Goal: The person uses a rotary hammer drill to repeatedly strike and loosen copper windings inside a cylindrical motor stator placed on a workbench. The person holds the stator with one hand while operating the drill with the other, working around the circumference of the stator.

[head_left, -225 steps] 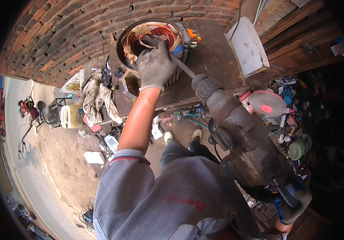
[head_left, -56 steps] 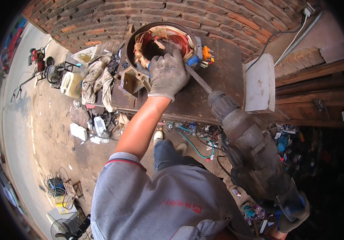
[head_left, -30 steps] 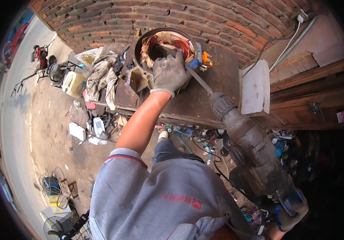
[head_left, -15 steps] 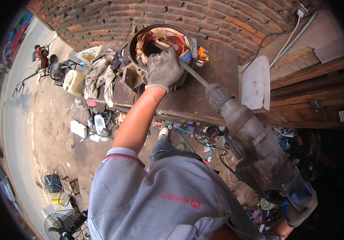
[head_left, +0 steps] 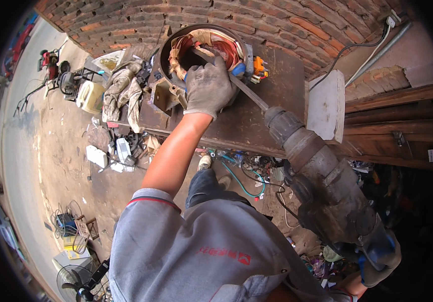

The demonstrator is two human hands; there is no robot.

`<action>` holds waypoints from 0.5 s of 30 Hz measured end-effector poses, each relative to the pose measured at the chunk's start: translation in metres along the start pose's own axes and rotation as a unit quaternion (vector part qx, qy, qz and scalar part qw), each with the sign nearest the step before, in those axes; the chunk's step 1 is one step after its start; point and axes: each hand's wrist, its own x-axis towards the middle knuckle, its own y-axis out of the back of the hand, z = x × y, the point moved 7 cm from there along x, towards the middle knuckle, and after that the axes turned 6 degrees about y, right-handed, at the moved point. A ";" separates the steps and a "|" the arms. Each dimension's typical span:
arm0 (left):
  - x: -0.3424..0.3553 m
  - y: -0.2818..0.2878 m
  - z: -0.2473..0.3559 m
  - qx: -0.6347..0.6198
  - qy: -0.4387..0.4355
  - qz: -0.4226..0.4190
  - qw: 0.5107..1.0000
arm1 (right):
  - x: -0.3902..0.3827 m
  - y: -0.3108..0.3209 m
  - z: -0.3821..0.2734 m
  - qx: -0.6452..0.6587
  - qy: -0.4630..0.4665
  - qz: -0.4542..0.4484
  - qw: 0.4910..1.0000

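Observation:
My left hand point(head_left: 209, 89), in a grey work glove, is closed around the chisel bit point(head_left: 249, 93) at the near rim of an electric motor stator point(head_left: 166, 44). Inside the round housing, red and tan copper windings point(head_left: 221, 46) show, and the chisel's tip reaches in among them. The bit runs into a large, worn demolition hammer point(head_left: 325, 176) that slants down to the right. At its rear end my right hand point(head_left: 381, 267), gloved too, wraps the handle, partly in shadow. A metal foot bracket point(head_left: 165, 96) juts from the stator's left side.
The stator stands on a brown workbench point(head_left: 282, 75) against a brick wall point(head_left: 216, 12). Beside it lie an orange tool-like item point(head_left: 259, 68) and a white slab point(head_left: 326, 108). Rags point(head_left: 121, 90) hang at the left. Scraps, a teal hose point(head_left: 244, 191) and a fan point(head_left: 75, 282) are on the floor.
The view has shifted slightly. Both hands keep their grips, and the chisel stays in the stator with no clear movement of its own.

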 end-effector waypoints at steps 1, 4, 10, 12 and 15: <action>-0.001 0.000 -0.001 0.002 0.001 -0.001 1.000 | 0.001 -0.001 0.002 0.009 -0.014 0.006 1.000; -0.001 0.001 0.002 -0.008 -0.009 0.026 1.000 | -0.001 -0.001 0.007 -0.003 -0.054 0.026 0.998; -0.004 -0.001 -0.002 0.022 -0.013 0.034 0.999 | -0.014 0.004 0.035 -0.048 -0.108 0.074 0.990; 0.000 -0.005 -0.001 0.030 -0.003 0.004 1.000 | -0.017 0.002 0.033 -0.059 -0.083 0.055 0.993; -0.001 -0.006 -0.001 0.047 0.008 -0.011 0.999 | -0.015 0.000 0.028 -0.070 -0.029 0.013 0.997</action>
